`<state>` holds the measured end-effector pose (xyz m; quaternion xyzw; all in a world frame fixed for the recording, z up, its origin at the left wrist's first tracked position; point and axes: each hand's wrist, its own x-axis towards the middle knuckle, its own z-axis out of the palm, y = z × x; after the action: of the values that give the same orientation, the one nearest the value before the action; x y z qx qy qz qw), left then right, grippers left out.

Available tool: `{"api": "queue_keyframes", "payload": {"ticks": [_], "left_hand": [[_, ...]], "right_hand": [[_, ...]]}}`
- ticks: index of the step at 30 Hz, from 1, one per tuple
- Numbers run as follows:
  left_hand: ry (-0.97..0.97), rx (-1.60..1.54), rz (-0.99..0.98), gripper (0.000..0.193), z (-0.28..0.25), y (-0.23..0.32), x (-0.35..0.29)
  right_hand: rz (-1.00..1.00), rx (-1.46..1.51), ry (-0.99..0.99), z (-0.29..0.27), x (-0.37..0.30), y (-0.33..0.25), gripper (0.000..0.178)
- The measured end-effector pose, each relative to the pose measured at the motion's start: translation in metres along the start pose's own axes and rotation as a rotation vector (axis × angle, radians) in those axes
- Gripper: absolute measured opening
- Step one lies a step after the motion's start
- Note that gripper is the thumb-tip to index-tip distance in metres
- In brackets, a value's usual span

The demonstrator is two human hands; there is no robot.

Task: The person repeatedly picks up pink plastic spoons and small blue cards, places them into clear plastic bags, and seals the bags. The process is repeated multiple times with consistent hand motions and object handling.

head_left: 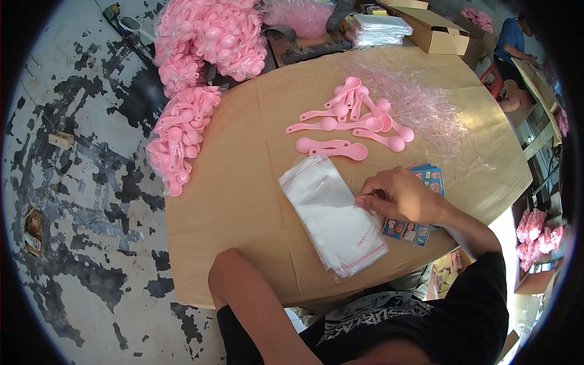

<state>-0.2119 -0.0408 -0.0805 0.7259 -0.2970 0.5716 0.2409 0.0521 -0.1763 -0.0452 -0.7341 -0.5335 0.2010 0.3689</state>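
My right hand (401, 196) is over the right edge of a stack of clear plastic bags (331, 213), thumb and finger pinched together on the edge of a bag. Blue printed cards (406, 233) lie partly under that hand and wrist. Beyond the bags are two pink measuring spoons (350, 152) side by side, and a loose heap of more pink spoons (359, 112) sits farther back. My left arm (243, 277) is bent at the elbow over the near table edge, its forearm running out of the lower border; my left hand is out of sight.
The table has a brown paper cover (231, 201). Bagged pink spoons (210, 42) are piled at the far left, with another bag (179, 134) on the left edge. Shredded pink film (420, 103) lies at back right. Cardboard box (438, 33) stands behind; another person (511, 52) sits far right.
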Motion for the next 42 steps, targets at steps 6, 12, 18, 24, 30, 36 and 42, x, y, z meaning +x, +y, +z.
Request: {"api": "queue_keyframes", "payload": {"ticks": [6, 12, 18, 24, 30, 36, 42], "left_hand": [[0.022, -0.028, 0.013, 0.037, 0.002, -0.008, -0.005], [0.052, -0.054, 0.034, 0.039, 0.003, -0.019, -0.01], [0.076, -0.093, 0.097, 0.04, 0.003, -0.024, -0.007], [0.081, -0.124, 0.212, 0.041, 0.007, -0.017, 0.015], [0.134, -0.166, 0.49, 0.042, 0.007, 0.0, 0.063], [0.201, -0.172, 0.92, 0.044, 0.015, 0.022, 0.132], [0.345, 0.02, 0.805, 0.033, 0.053, -0.053, 0.112]], "right_hand": [[-0.168, -0.162, 0.039, 0.004, -0.002, 0.005, 0.015], [-0.245, -0.247, 0.171, -0.002, 0.0, 0.001, 0.014], [-0.045, 0.041, 0.052, -0.004, -0.002, -0.008, 0.016], [-0.141, 0.078, 0.118, -0.008, -0.008, -0.009, 0.013], [-0.03, 0.243, -0.08, -0.01, -0.009, 0.0, 0.011], [-0.327, -0.01, -0.015, -0.003, -0.003, 0.006, 0.012], [-0.449, -0.128, 0.007, -0.006, -0.008, 0.027, 0.014]]}}
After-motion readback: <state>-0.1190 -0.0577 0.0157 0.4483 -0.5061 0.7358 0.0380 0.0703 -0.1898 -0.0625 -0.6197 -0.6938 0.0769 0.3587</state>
